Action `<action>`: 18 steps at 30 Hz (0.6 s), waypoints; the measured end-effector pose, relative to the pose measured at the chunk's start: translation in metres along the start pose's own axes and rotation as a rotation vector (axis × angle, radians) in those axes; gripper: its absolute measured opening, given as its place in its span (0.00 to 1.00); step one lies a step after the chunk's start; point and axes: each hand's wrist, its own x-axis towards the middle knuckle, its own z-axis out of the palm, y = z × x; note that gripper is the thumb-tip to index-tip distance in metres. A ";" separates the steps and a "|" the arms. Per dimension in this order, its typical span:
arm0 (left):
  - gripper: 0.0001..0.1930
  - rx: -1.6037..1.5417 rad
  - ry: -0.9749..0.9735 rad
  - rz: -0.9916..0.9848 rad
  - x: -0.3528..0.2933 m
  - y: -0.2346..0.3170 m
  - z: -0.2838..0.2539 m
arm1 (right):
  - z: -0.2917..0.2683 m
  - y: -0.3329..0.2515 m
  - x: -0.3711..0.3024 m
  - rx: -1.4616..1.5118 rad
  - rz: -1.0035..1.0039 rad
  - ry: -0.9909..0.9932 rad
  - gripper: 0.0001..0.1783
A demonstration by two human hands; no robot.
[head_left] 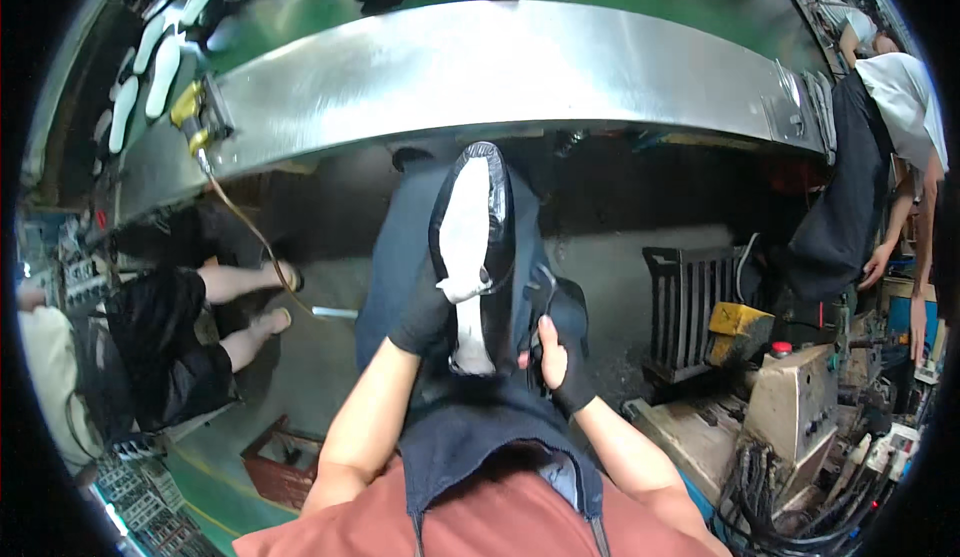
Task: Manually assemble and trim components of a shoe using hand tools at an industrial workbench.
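Observation:
A black shoe upper, its white sole side facing up, lies lengthwise over my lap with the toe pointing away from me. My left hand, in a black fingerless glove, is closed around its left side. White covering shows on that hand's thumb, which presses across the middle of the sole side. Just right of the shoe, my right hand, also gloved in black, is closed on a slim dark hand tool with a curved metal end. The tool's exact kind is hard to make out, and its lower part is hidden by my fingers.
A curved metal bench runs ahead, with a yellow power tool and its hose at the left end. White-soled shoes lie on the green surface beyond. A machine and black rack stand right. Other people are at both sides.

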 end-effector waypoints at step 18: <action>0.23 1.842 -0.535 0.651 0.474 0.149 0.164 | -0.012 -0.155 0.157 0.073 0.144 -0.099 0.19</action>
